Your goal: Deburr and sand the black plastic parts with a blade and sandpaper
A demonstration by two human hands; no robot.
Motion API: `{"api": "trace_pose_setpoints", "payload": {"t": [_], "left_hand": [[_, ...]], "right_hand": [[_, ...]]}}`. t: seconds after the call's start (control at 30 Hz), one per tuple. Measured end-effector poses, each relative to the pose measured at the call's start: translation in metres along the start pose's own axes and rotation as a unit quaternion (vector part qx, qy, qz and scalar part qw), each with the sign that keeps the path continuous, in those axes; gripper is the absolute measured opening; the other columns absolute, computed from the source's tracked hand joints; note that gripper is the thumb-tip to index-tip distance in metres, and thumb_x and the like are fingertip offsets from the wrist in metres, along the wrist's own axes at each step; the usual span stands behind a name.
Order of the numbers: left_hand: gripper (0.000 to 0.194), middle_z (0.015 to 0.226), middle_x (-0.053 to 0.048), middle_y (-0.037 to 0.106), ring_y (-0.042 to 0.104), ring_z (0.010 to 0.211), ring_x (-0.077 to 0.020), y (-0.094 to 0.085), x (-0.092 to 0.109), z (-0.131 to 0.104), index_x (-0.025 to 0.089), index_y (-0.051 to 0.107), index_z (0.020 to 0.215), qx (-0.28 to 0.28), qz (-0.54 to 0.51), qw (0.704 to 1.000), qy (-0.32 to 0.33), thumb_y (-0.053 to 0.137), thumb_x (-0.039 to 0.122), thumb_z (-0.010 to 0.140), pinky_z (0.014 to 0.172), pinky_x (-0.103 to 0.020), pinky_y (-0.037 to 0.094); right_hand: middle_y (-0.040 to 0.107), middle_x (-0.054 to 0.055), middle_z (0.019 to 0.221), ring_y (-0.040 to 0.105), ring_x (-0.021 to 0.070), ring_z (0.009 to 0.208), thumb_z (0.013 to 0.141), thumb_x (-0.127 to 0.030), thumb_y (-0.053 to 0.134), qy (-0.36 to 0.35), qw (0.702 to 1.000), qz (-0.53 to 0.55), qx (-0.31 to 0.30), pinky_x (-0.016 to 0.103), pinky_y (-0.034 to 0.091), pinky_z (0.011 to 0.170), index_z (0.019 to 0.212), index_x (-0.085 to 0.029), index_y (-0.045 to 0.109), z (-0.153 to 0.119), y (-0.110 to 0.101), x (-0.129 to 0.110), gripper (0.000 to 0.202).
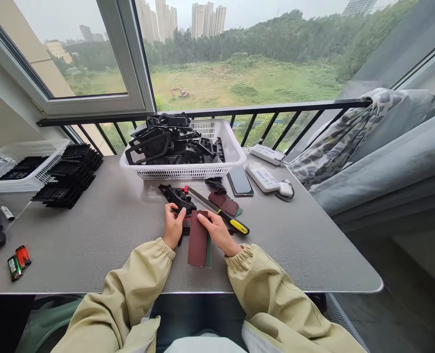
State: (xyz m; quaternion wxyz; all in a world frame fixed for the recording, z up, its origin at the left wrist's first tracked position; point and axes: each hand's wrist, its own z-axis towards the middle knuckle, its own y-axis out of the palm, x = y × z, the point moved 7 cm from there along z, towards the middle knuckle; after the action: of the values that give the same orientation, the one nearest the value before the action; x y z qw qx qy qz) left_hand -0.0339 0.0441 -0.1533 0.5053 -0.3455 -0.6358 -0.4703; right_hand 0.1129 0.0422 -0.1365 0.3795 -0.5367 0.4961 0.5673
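My left hand (174, 226) is closed, thumb and fingers pinching the near edge of a black plastic part (179, 197). Just to its right, my right hand (221, 231) grips a folded strip of brown sandpaper (197, 240) with a green backing, thumb on top. The strip hangs down toward the table's front edge and partly covers dark pieces behind it. A long file with a yellow-and-black handle (235, 224) lies beyond my right hand. More brown sandpaper (223, 202) rests beside the file, with a small crumpled black item (216, 185) behind it.
A white basket (182, 171) heaped with black plastic parts (169, 139) stands against the railing. Stacked black parts (72, 171) and another white basket (52, 164) are at left. Batteries (19, 262) lie front left. A phone (240, 181) and white boxes (263, 176) sit right.
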Motion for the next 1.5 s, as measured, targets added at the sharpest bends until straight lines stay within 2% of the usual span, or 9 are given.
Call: {"api": "trace_pose_setpoints", "payload": {"t": [0.27, 0.43, 0.67, 0.83, 0.97, 1.1, 1.3, 1.5], "left_hand": [[0.043, 0.071, 0.006, 0.047, 0.054, 0.06, -0.0099, 0.006, 0.003, -0.007, 0.023, 0.041, 0.088, -0.036, 0.041, 0.998, 0.023, 0.073, 0.047, 0.073, 0.058, -0.025, 0.053], [0.041, 0.074, 0.005, 0.046, 0.053, 0.063, -0.0108, 0.007, 0.004, -0.008, 0.023, 0.041, 0.086, -0.044, 0.066, 0.996, 0.04, 0.072, 0.047, 0.073, 0.057, -0.026, 0.053], [0.032, 0.07, 0.005, 0.047, 0.05, 0.059, -0.0106, 0.004, 0.013, -0.011, 0.023, 0.048, 0.082, -0.037, 0.107, 0.991, 0.073, 0.075, 0.037, 0.073, 0.057, -0.024, 0.046], [0.032, 0.075, 0.004, 0.048, 0.05, 0.063, -0.0112, 0.004, 0.015, -0.011, 0.022, 0.047, 0.082, -0.03, 0.105, 0.991, 0.079, 0.074, 0.039, 0.074, 0.062, -0.025, 0.048], [0.033, 0.074, 0.004, 0.046, 0.048, 0.062, -0.0102, 0.003, 0.013, -0.011, 0.022, 0.048, 0.081, -0.028, 0.095, 0.993, 0.071, 0.076, 0.037, 0.072, 0.062, -0.025, 0.048], [0.04, 0.08, 0.004, 0.047, 0.053, 0.067, -0.0108, 0.002, 0.008, -0.008, 0.023, 0.041, 0.085, -0.021, 0.063, 0.997, 0.05, 0.074, 0.043, 0.072, 0.061, -0.026, 0.052], [0.06, 0.081, 0.004, 0.057, 0.059, 0.067, -0.0119, 0.004, 0.001, -0.003, 0.025, 0.031, 0.087, -0.026, 0.019, 0.999, 0.009, 0.082, 0.043, 0.061, 0.057, -0.026, 0.055], [0.055, 0.081, 0.004, 0.059, 0.061, 0.059, -0.0107, -0.002, -0.001, 0.0, 0.026, 0.035, 0.093, -0.003, 0.0, 1.0, -0.007, 0.077, 0.051, 0.067, 0.053, -0.026, 0.054]], "right_hand": [[0.054, -0.001, 0.067, 0.047, 0.0161, 0.067, 0.076, -0.048, 0.065, -0.051, 0.995, -0.08, 0.034, 0.03, 0.04, 0.066, 0.061, -0.02, 0.056, 0.004, -0.004, -0.008, 0.033], [0.057, 0.0, 0.063, 0.047, 0.0156, 0.062, 0.075, -0.042, 0.062, -0.03, 0.993, -0.099, 0.052, 0.029, 0.038, 0.06, 0.059, -0.019, 0.059, 0.005, -0.01, -0.003, 0.028], [0.057, 0.0, 0.06, 0.046, 0.0145, 0.06, 0.072, -0.044, 0.063, -0.013, 0.996, -0.079, 0.046, 0.027, 0.037, 0.056, 0.058, -0.019, 0.059, 0.003, -0.009, -0.005, 0.029], [0.055, -0.001, 0.059, 0.043, 0.0135, 0.057, 0.071, -0.044, 0.062, 0.007, 0.997, -0.066, 0.05, 0.027, 0.035, 0.054, 0.058, -0.018, 0.059, 0.001, -0.011, -0.004, 0.029], [0.054, -0.001, 0.058, 0.043, 0.0134, 0.058, 0.068, -0.042, 0.065, 0.015, 0.997, -0.055, 0.052, 0.028, 0.034, 0.055, 0.054, -0.019, 0.057, 0.001, -0.011, -0.004, 0.029], [0.056, -0.001, 0.056, 0.044, 0.0133, 0.056, 0.068, -0.042, 0.066, 0.034, 0.997, -0.036, 0.06, 0.027, 0.034, 0.053, 0.054, -0.018, 0.059, 0.001, -0.014, -0.001, 0.028], [0.06, 0.0, 0.061, 0.047, 0.0133, 0.058, 0.067, -0.042, 0.069, 0.038, 0.997, -0.002, 0.067, 0.027, 0.038, 0.055, 0.061, -0.018, 0.064, -0.001, -0.017, -0.004, 0.025], [0.062, 0.0, 0.065, 0.049, 0.0143, 0.061, 0.066, -0.041, 0.069, 0.035, 0.997, 0.019, 0.073, 0.026, 0.04, 0.057, 0.066, -0.018, 0.065, -0.004, -0.018, -0.006, 0.024]]}}
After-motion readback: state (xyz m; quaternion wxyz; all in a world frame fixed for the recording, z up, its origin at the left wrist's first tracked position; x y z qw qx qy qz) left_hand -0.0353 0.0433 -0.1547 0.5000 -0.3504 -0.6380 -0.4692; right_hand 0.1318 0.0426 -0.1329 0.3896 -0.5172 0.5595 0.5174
